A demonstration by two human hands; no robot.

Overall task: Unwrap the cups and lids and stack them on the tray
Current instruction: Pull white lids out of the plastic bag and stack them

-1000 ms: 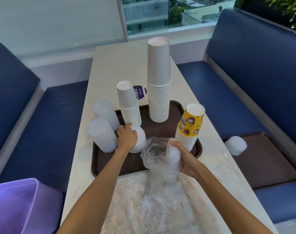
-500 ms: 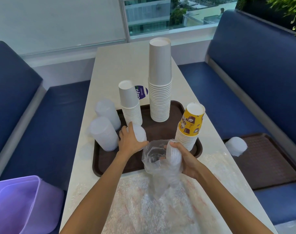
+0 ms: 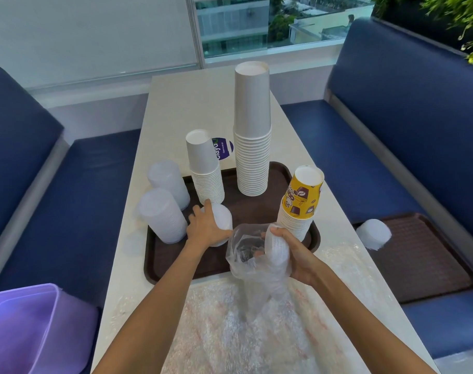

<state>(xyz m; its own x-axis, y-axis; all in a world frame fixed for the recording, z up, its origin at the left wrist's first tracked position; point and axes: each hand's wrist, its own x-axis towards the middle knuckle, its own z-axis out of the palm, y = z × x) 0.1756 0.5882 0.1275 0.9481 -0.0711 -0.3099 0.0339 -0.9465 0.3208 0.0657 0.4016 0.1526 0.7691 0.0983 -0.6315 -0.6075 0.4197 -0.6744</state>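
Observation:
A brown tray (image 3: 170, 263) on the table carries a tall white cup stack (image 3: 253, 147), a shorter white cup stack (image 3: 207, 174), a yellow-topped cup stack (image 3: 300, 203) and two clear lid stacks (image 3: 162, 215) at its left edge. My left hand (image 3: 205, 228) rests over a small stack of white lids (image 3: 223, 221) on the tray, fingers spread on it. My right hand (image 3: 292, 252) grips more white lids (image 3: 277, 247) inside a clear plastic wrapper (image 3: 246, 255) at the tray's near edge.
Bubble wrap (image 3: 243, 333) covers the near part of the table. A purple bin (image 3: 35, 327) sits at lower left. On the right bench lies a second brown tray (image 3: 429, 260) with white lids (image 3: 373, 233) on its edge. Blue benches flank the table.
My left hand has shifted slightly on the small lid stack, its fingers now spread over the top. My right hand has kept holding the wrapped lids in nearly the same spot.

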